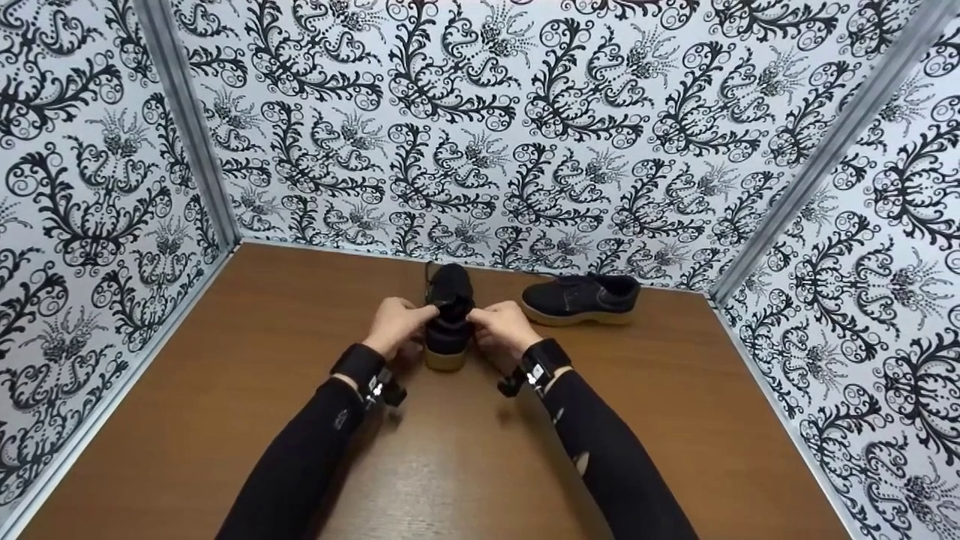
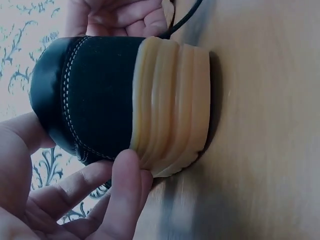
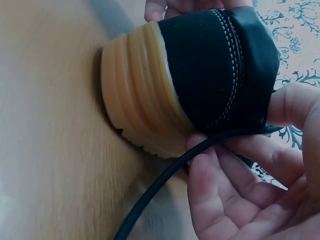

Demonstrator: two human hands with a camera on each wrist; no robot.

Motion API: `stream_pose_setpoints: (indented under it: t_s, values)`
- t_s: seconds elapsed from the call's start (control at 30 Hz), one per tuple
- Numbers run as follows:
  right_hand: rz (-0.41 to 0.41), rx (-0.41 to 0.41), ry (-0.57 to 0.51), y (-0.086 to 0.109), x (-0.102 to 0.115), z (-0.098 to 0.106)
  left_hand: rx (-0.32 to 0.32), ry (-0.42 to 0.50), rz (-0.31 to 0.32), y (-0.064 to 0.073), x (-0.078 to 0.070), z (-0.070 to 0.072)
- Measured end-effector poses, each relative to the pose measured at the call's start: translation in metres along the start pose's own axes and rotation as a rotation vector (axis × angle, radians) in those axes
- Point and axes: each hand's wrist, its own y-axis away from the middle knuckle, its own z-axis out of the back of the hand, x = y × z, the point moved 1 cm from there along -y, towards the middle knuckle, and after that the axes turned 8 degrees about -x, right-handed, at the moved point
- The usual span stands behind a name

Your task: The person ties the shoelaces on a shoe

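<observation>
A black shoe (image 1: 450, 282) with a tan ridged sole stands on the table, heel toward me and toe toward the back wall. My left hand (image 1: 397, 325) pinches the left edge of its opening, thumb at the collar and other fingers along the side. On the right side of the collar my right hand (image 1: 505, 327) grips in the same way. A black shoelace (image 3: 165, 177) runs across the right fingertips and hangs down to the table. Both wrist views show the white-stitched heel (image 2: 102, 95) and the sole (image 2: 172, 100) between the hands.
A second black shoe (image 1: 581, 295) with a tan sole lies to the right, near the back wall, toe pointing left. Patterned black-and-white walls (image 1: 465, 112) with grey corner posts enclose the brown table (image 1: 300, 300) at the back and sides.
</observation>
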Motion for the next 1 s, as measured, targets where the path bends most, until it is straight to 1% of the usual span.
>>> stream_pose_setpoints:
  t_s: [0.13, 0.2, 0.33, 0.43, 0.53, 0.63, 0.8, 0.97, 1.0]
  values:
    - [0.048, 0.021, 0.000, 0.011, 0.000, 0.009, -0.002, -0.062, -0.032, 0.013, -0.001, -0.002]
    - [0.086, 0.033, 0.025, 0.019, 0.001, 0.013, -0.002, -0.094, -0.046, 0.022, -0.003, -0.003]
    - [0.121, 0.064, 0.069, 0.038, 0.001, 0.021, -0.002, -0.159, -0.065, 0.042, -0.006, -0.003]
    - [0.139, 0.063, 0.112, 0.055, -0.001, 0.026, 0.010, -0.198, -0.076, 0.057, -0.008, -0.002]
    - [0.158, 0.044, 0.153, 0.072, -0.004, 0.030, 0.030, -0.235, -0.113, 0.069, -0.007, -0.002]
    - [0.165, 0.032, 0.162, 0.087, -0.009, 0.034, 0.055, -0.253, -0.155, 0.081, -0.004, -0.003]
    - [0.188, 0.049, 0.168, 0.109, -0.016, 0.041, 0.096, -0.258, -0.210, 0.101, 0.001, -0.006]
    - [0.207, 0.085, 0.176, 0.127, -0.017, 0.048, 0.127, -0.239, -0.259, 0.119, -0.001, -0.006]
    - [0.222, 0.092, 0.194, 0.129, -0.017, 0.050, 0.134, -0.243, -0.271, 0.123, -0.002, -0.006]
